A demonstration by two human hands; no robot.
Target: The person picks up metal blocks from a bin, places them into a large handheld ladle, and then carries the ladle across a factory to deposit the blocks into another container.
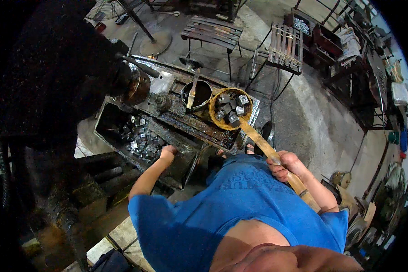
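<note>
My right hand [284, 166] is wrapped round a long, flat bamboo handle [258, 138]. That handle meets the rim of a round yellow basket [211, 110], which holds several dark metal blocks [226, 105] and rests on the oily machine bed [186, 119]. Over on the left, my left hand [168, 153] is curled at the right-hand edge of a dark metal bin [108, 105]. Small metal pieces [140, 139] are heaped in this bin beside the hand. Its fingertips are hidden, so what they grip, if anything, does not show.
A dark pot [206, 96] with a brush-like wooden tool [193, 90] stands left of the basket. Large dark machinery [54, 90] fills the left side. Two slatted stools [211, 32] stand beyond, with loaded racks [326, 43] at the far right.
</note>
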